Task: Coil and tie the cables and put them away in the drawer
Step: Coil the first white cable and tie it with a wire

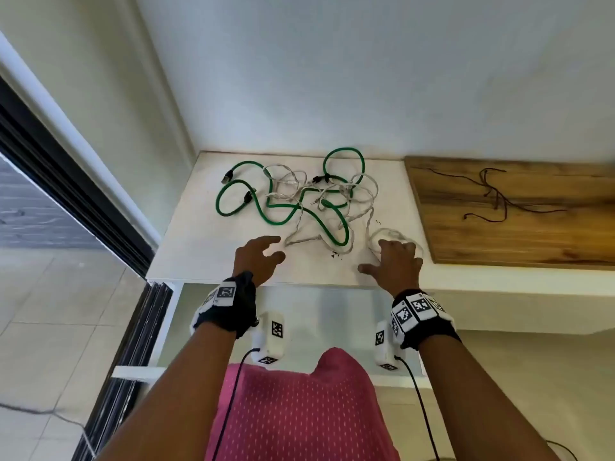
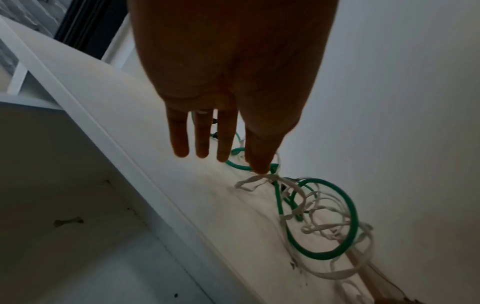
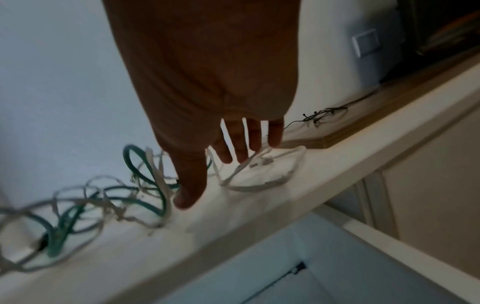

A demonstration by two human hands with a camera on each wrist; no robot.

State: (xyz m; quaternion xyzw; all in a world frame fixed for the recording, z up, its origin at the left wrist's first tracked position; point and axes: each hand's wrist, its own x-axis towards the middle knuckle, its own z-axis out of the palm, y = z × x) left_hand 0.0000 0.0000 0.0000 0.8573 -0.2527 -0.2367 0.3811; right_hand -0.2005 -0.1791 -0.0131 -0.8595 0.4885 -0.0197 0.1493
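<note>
A green cable (image 1: 286,207) (image 2: 348,224) (image 3: 145,170) and a flat white cable (image 1: 361,207) (image 2: 314,207) (image 3: 262,170) lie tangled on the white cabinet top (image 1: 196,247). My left hand (image 1: 259,257) (image 2: 221,142) hovers open at the tangle's near left edge, fingers straight, holding nothing. My right hand (image 1: 396,257) (image 3: 223,156) is spread open over the white cable's small loop at the near right, fingertips close to or on it. Below the top, the open white drawer (image 1: 336,304) (image 2: 78,236) (image 3: 298,273) shows a bare floor.
A wooden board (image 1: 519,211) (image 3: 363,115) with thin dark cords (image 1: 499,194) (image 3: 322,114) lies to the right of the cables. The wall stands right behind the top. A dark door frame (image 1: 66,181) runs along the left.
</note>
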